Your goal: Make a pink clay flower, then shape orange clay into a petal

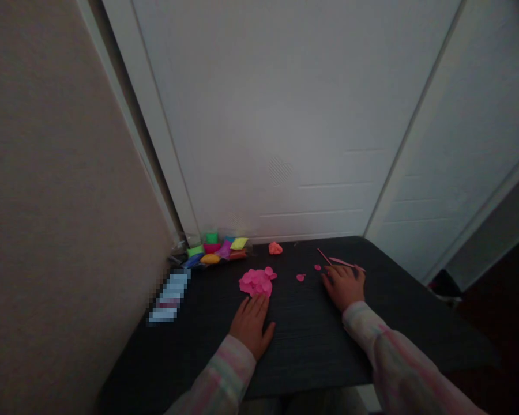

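My left hand [251,327] lies palm down on the dark table, fingers stretched out and thumb apart. Its fingertips touch the near edge of a flattened, bumpy piece of pink modelling clay [256,281]. My right hand [345,285] rests to the right with its fingers spread, holding nothing that I can see. Just beyond its fingertips are two thin pink modelling tools, one a stick [324,256], the other a longer pointed one [341,262]. Small pink clay bits, one larger [300,278] and one smaller [317,267], lie between the hands.
Clear packaging with several colourful clay packets [216,251] sits at the back left. An orange clay lump [275,248] lies near the back edge. A pixelated pale sheet [169,297] is at the left. White panels [277,115] rise behind the table [307,346], and a wall [69,230] borders its left.
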`<move>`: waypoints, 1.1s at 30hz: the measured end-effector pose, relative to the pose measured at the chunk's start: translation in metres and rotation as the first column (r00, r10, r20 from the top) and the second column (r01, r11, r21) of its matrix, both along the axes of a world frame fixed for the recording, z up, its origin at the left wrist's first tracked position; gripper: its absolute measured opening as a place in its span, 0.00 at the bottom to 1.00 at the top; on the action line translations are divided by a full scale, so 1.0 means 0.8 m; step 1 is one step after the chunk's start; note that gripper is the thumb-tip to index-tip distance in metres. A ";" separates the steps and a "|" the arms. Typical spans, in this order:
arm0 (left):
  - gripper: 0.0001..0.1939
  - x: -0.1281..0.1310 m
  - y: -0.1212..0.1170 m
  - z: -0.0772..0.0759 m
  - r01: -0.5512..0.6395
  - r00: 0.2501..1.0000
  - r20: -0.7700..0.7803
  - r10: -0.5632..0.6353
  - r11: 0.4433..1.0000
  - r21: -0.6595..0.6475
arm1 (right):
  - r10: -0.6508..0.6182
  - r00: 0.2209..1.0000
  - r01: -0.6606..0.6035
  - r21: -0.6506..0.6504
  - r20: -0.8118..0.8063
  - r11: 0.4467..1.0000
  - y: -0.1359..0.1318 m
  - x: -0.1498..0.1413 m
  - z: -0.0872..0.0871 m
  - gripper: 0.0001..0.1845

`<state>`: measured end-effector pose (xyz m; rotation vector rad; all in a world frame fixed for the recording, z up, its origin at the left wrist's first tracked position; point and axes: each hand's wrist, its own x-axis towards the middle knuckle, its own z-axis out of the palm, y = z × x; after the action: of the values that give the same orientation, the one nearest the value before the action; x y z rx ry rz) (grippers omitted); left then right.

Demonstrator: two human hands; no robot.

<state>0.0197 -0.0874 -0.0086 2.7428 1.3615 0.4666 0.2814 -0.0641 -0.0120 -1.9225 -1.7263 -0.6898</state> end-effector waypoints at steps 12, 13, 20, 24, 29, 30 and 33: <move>0.24 0.005 -0.002 0.003 0.023 0.999 0.046 -0.017 0.993 -0.120 | -0.019 1.000 0.019 -0.018 -0.003 1.000 0.034 -0.001 -0.006 0.10; 0.24 0.005 -0.003 0.004 0.031 0.998 0.059 -0.024 0.993 -0.112 | -0.012 1.000 0.012 -0.001 -0.014 1.000 0.033 -0.001 -0.004 0.10; 0.15 0.001 0.003 0.003 0.000 0.934 0.354 0.043 0.993 -0.121 | 0.308 0.941 -0.274 0.215 -0.142 0.937 0.007 -0.054 0.013 0.08; 0.16 -0.001 0.013 0.000 -0.051 0.701 0.640 0.316 0.916 -0.397 | 0.579 0.764 -0.544 0.200 -0.283 0.815 -0.014 -0.118 0.016 0.06; 0.23 -0.007 0.024 -0.003 0.241 0.393 0.777 0.492 0.760 -0.603 | 0.639 0.609 -0.656 0.156 -0.470 0.739 -0.017 -0.156 0.012 0.06; 0.22 -0.009 0.026 -0.003 0.275 0.359 0.783 0.507 0.744 -0.608 | 0.637 0.594 -0.662 0.151 -0.490 0.734 -0.016 -0.158 0.011 0.06; 0.17 -0.013 0.030 -0.004 0.306 0.321 0.774 0.546 0.713 -0.631 | 0.630 0.579 -0.672 0.135 -0.517 0.729 -0.012 -0.157 0.009 0.06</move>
<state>0.0094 -0.0636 -0.0118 1.1888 1.0142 1.0713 0.1559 -0.0739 -0.0051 -1.1621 -1.8828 0.1952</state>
